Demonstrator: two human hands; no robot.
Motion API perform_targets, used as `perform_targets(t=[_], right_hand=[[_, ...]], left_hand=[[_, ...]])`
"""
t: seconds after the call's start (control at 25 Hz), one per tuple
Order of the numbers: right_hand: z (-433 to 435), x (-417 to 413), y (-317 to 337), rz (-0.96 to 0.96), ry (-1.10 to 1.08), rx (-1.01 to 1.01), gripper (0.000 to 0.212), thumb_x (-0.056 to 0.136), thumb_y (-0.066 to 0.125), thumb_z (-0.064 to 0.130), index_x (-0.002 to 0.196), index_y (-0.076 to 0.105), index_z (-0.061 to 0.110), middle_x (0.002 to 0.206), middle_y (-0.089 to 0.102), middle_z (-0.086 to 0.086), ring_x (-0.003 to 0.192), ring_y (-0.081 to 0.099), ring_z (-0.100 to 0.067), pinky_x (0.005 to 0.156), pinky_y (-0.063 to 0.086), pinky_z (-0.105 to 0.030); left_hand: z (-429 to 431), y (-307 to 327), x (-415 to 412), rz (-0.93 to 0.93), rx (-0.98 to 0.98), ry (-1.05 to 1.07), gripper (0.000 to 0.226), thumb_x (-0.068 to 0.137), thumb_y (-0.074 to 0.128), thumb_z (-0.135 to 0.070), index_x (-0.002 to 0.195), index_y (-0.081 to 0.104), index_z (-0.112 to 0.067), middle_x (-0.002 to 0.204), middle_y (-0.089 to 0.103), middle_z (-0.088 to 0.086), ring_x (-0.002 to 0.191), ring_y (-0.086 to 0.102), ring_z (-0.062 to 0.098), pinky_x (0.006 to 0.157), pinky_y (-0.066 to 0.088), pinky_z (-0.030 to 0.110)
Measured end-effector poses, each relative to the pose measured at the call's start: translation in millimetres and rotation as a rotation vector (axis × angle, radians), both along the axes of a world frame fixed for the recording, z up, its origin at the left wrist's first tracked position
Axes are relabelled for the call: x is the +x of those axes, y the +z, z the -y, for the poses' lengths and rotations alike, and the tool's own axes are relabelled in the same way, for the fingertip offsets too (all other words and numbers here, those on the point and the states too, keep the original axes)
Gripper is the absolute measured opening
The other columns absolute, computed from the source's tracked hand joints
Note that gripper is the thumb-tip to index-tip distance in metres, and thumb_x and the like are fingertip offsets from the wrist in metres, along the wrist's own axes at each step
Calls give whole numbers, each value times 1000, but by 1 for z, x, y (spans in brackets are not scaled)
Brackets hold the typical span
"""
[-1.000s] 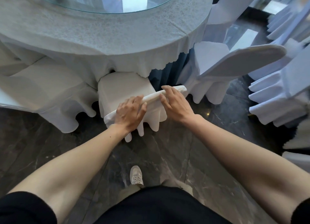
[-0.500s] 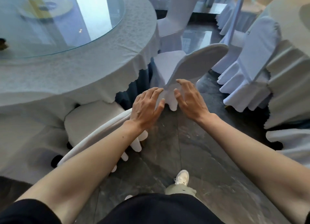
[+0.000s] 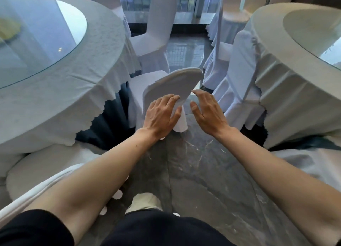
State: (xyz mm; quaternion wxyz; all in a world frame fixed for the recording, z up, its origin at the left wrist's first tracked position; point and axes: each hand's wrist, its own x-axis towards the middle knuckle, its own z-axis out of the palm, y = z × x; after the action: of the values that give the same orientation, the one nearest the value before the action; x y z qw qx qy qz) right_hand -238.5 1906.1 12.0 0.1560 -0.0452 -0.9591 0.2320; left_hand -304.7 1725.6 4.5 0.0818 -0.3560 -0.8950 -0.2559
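Observation:
A chair in a white cloth cover (image 3: 171, 83) stands ahead of me, its back towards me, pushed up beside the left round table (image 3: 55, 90). My left hand (image 3: 160, 114) is over the lower part of the chair back, fingers straight; whether it touches the cover is unclear. My right hand (image 3: 206, 111) hovers open just right of the chair back, fingers spread, holding nothing. Both forearms reach forward from the bottom of the head view.
A second white-covered chair (image 3: 36, 172) sits at lower left under my left arm. Another round table (image 3: 295, 76) stands on the right with covered chairs (image 3: 238, 79) beside it. A further chair (image 3: 158, 30) stands ahead. Dark stone floor (image 3: 193, 162) runs between the tables.
My hands let go of the first chair's back, now at lower left. I turned right and both open hands moved forward to the chair ahead.

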Motion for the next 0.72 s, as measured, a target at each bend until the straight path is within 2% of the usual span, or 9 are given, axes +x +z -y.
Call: perform_targets(t=[0.28,0.48,0.72], right_hand=[[-77,-89,-21,40,63,32,48,100,34,42,138,41,13,141,48,-11,129,45,-27,108,37,-45],[-125,-182,-36,135,140,59,54,99,28,47,138,40,13,138,49,-11,125,46,-28,105,40,-49],[-170,-256,-54,220,232,108,57,97,26,48,136,42,9,137,49,-14,122,48,-31,105,36,-46]], left_hand=[[-83,-28,-85,9,15,64,49,97,32,-45,134,50,-18,136,54,7,121,51,26,101,39,43],[-120,-51,-162,59,5,135,50,95,32,-45,133,48,-17,133,55,8,115,54,27,98,40,44],[-149,-69,-223,141,-81,241,55,94,29,-49,133,48,-16,134,53,10,118,51,29,101,37,45]])
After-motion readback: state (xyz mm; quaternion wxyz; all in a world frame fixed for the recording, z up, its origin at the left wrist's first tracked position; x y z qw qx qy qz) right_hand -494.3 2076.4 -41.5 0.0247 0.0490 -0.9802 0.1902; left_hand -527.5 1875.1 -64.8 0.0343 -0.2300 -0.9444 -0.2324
